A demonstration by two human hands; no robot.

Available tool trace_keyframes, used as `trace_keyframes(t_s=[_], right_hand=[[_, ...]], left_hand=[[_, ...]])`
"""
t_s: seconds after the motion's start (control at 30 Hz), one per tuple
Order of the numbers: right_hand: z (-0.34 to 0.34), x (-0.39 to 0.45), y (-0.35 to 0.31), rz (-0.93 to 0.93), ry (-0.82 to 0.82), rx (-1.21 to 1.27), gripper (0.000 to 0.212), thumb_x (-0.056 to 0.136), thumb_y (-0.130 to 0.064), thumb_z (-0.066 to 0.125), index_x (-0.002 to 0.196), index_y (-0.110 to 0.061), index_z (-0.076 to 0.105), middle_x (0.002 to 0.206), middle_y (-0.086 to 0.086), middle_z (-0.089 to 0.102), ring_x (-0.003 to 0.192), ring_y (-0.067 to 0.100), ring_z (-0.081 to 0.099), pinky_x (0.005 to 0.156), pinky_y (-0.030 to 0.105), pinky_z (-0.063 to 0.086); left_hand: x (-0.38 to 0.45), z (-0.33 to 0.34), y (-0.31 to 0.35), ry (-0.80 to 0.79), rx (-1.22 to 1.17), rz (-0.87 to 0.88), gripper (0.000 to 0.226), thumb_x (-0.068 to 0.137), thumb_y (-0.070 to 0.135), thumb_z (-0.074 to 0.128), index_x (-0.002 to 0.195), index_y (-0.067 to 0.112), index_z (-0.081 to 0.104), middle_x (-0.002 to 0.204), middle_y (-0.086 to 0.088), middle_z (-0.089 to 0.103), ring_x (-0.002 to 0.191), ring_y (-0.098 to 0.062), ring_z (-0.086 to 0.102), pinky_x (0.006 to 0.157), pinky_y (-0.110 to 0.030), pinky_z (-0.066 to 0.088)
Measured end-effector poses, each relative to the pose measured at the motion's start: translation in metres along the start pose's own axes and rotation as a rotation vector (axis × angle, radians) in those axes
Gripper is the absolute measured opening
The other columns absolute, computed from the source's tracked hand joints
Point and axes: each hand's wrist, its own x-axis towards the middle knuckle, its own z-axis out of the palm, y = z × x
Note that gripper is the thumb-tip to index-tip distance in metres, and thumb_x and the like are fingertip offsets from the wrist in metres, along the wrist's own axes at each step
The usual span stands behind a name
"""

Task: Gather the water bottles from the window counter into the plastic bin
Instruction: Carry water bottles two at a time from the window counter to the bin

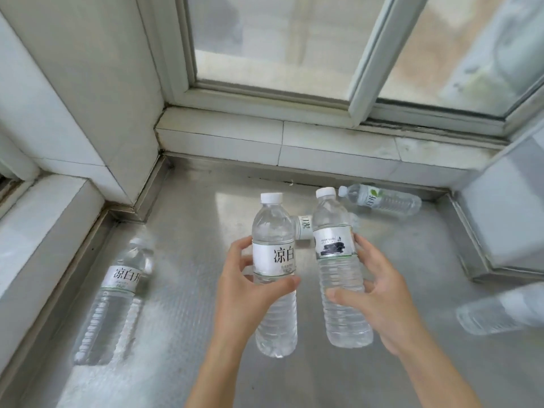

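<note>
My left hand (241, 293) grips a clear water bottle (274, 231) with a white cap and a white label, held upright above the steel counter (188, 219). My right hand (379, 293) holds a second clear bottle (332, 219) upright, close beside the first. Another bottle (116, 293) lies on the counter at the left. One bottle (382, 200) lies at the back right near the sill. A further bottle (304, 226) lies partly hidden behind the two held ones. At the right edge lies a blurred bottle (497, 313). No plastic bin is in view.
A tiled sill (279, 142) and window frame (362, 72) run along the back. A tiled wall column (88, 92) stands at the left, with a tiled ledge (38, 228) below it. A white block (509, 207) bounds the counter at the right.
</note>
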Motion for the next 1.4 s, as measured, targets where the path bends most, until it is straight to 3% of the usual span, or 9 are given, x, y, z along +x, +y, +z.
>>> trace_keyframes(t_s=[0.27,0.43,0.73,0.83,0.97,1.07,1.17,1.23,1.4], right_hand=[[-0.096,-0.109,0.013,-0.038,0.279,0.097,0.096,0.05,-0.003,0.084,0.127,-0.05,0.052,0.123,-0.027,0.062,0.096,0.009,0.071,0.071,0.023,0.058],[-0.152,-0.206,0.034,-0.031,0.455,0.136,0.1,0.052,-0.002,0.086,0.135,-0.044,0.049,0.13,-0.02,0.06,0.104,0.014,0.069,0.088,0.047,0.056],[-0.233,-0.433,0.075,-0.034,0.865,0.194,0.097,0.045,-0.008,0.084,0.126,-0.05,0.052,0.125,-0.02,0.063,0.099,0.012,0.07,0.087,0.043,0.056],[-0.25,-0.502,0.093,-0.039,1.003,0.221,0.097,0.05,0.001,0.086,0.126,-0.049,0.053,0.124,-0.018,0.064,0.098,0.016,0.071,0.087,0.045,0.056],[-0.267,-0.582,0.112,-0.05,1.174,0.279,0.097,0.048,-0.001,0.088,0.121,-0.055,0.055,0.117,-0.025,0.065,0.089,0.01,0.073,0.064,0.024,0.059],[-0.277,-0.635,0.12,-0.033,1.319,0.295,0.098,0.038,-0.018,0.088,0.117,-0.063,0.053,0.116,-0.032,0.062,0.093,0.005,0.071,0.073,0.032,0.06],[-0.284,-0.683,0.127,-0.033,1.463,0.306,0.1,0.035,-0.021,0.088,0.12,-0.058,0.053,0.121,-0.024,0.063,0.097,0.009,0.071,0.085,0.043,0.057],[-0.288,-0.714,0.13,-0.031,1.558,0.297,0.101,0.035,-0.021,0.089,0.123,-0.055,0.054,0.123,-0.021,0.064,0.099,0.011,0.07,0.09,0.045,0.054],[-0.3,-0.792,0.147,-0.028,1.77,0.27,0.098,0.048,-0.004,0.092,0.122,-0.055,0.053,0.123,-0.022,0.065,0.105,0.009,0.068,0.094,0.042,0.051]], left_hand=[[-0.078,0.088,0.02,-0.296,0.083,0.104,0.08,0.036,0.048,0.09,0.104,0.063,0.049,0.093,0.035,0.065,0.074,0.004,0.069,0.068,-0.03,0.056],[-0.161,0.134,0.026,-0.475,0.136,0.173,0.078,0.036,0.05,0.089,0.102,0.062,0.049,0.097,0.024,0.067,0.074,0.008,0.067,0.062,-0.019,0.049],[-0.351,0.218,0.012,-0.864,0.149,0.289,0.079,0.04,0.045,0.09,0.11,0.055,0.055,0.097,0.013,0.074,0.085,-0.002,0.072,0.073,-0.03,0.058],[-0.413,0.246,0.006,-1.012,0.14,0.312,0.072,0.042,0.044,0.09,0.103,0.059,0.057,0.093,0.024,0.073,0.083,0.004,0.071,0.067,-0.025,0.055],[-0.488,0.282,0.003,-1.173,0.181,0.338,0.081,0.041,0.047,0.091,0.114,0.055,0.056,0.1,0.013,0.076,0.092,-0.005,0.072,0.081,-0.041,0.059],[-0.54,0.309,0.0,-1.308,0.214,0.338,0.087,0.039,0.047,0.091,0.118,0.049,0.056,0.106,0.008,0.074,0.093,-0.012,0.073,0.086,-0.046,0.059],[-0.592,0.334,-0.007,-1.451,0.241,0.343,0.084,0.035,0.049,0.089,0.112,0.053,0.057,0.1,0.011,0.075,0.085,-0.004,0.073,0.078,-0.032,0.059],[-0.627,0.349,-0.013,-1.563,0.269,0.341,0.081,0.034,0.049,0.088,0.108,0.057,0.055,0.099,0.013,0.074,0.079,0.0,0.072,0.07,-0.023,0.055],[-0.724,0.381,-0.037,-1.81,0.258,0.352,0.085,0.035,0.045,0.091,0.107,0.065,0.051,0.097,0.023,0.073,0.081,-0.002,0.072,0.078,-0.032,0.059]])
